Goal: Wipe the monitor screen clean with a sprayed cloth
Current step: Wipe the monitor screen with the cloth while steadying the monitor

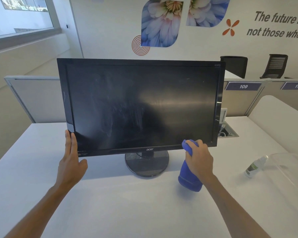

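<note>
A black monitor (141, 103) stands on a round base (147, 164) in the middle of the white desk (110, 203). Its dark screen shows pale streaks left of centre. My left hand (71, 158) rests with straight fingers against the monitor's lower left corner. My right hand (199, 160) grips a blue cloth (189, 179). The cloth's top end presses on the screen's lower right edge, and the rest hangs down below my hand. A small spray bottle (255, 166) lies on the desk to the right, apart from both hands.
A clear plastic sheet or cover (286, 167) lies by the bottle at the right. A cable cut-out (228, 132) sits in the desk behind the monitor's right side. Grey partitions (40, 98) run along the back, with two black chairs (275, 66) beyond them.
</note>
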`<state>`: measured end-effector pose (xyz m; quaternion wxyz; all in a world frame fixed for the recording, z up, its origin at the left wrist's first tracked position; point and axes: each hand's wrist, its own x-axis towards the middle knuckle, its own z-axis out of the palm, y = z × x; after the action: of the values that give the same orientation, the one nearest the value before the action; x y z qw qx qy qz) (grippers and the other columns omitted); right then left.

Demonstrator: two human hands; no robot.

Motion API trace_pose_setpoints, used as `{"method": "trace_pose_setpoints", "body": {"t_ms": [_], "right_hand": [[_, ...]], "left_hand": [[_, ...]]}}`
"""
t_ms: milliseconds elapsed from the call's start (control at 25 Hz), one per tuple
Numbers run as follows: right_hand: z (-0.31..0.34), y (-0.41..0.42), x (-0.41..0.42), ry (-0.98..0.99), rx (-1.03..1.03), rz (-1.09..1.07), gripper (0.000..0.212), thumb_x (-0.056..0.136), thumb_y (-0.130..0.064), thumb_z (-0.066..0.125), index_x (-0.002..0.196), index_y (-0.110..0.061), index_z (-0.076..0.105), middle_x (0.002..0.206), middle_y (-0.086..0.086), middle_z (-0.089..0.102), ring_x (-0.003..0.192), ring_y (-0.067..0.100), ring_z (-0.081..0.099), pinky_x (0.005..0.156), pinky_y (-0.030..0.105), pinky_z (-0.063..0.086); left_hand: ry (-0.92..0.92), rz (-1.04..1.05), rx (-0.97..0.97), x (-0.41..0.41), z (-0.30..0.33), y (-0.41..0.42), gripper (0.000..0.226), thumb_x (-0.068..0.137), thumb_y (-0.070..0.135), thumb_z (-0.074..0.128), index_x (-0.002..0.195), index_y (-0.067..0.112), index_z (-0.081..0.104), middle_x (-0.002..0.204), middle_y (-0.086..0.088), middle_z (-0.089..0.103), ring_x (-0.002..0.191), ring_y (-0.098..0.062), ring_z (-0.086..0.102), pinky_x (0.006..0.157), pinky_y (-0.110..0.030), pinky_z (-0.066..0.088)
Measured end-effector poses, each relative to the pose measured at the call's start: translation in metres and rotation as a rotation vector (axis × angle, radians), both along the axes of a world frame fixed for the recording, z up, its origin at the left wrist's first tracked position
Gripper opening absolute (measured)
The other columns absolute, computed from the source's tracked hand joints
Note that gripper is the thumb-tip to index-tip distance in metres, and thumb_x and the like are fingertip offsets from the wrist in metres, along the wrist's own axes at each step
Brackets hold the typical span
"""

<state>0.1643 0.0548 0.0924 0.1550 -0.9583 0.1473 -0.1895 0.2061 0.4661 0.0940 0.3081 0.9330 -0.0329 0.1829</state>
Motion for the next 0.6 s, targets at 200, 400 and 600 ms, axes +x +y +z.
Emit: {"method": "trace_pose_setpoints", "body": {"t_ms": [200,400,600], "right_hand": [[-0.008,0.062,0.007,-0.051,-0.032,0.087,0.039,0.083,-0.020,0.071,0.121,-0.015,0.064,0.106,0.009,0.061,0.086,0.023,0.056,0.060,0.024,0.040],[-0.005,0.132,0.015,-0.107,-0.059,0.191,0.039,0.071,-0.017,0.079,0.108,-0.017,0.068,0.096,0.005,0.062,0.076,0.021,0.057,0.054,0.022,0.039],[-0.004,0.209,0.026,-0.109,-0.040,0.284,0.042,0.066,-0.018,0.082,0.106,-0.019,0.067,0.097,0.004,0.063,0.079,0.021,0.057,0.057,0.025,0.048]], "left_hand": [[0.000,-0.061,-0.024,0.000,-0.001,0.014,0.106,0.077,-0.011,0.059,0.153,0.027,-0.004,0.159,0.019,-0.014,0.101,-0.034,0.059,0.055,-0.024,0.044],[0.002,-0.093,-0.055,0.000,-0.002,0.018,0.106,0.075,-0.014,0.057,0.153,0.026,-0.001,0.160,0.020,-0.011,0.089,-0.025,0.060,0.055,-0.026,0.049],[0.001,-0.125,-0.109,0.001,-0.006,0.025,0.104,0.074,-0.017,0.055,0.154,0.024,0.003,0.160,0.018,-0.008,0.113,-0.005,0.041,0.062,-0.010,0.043]]}}
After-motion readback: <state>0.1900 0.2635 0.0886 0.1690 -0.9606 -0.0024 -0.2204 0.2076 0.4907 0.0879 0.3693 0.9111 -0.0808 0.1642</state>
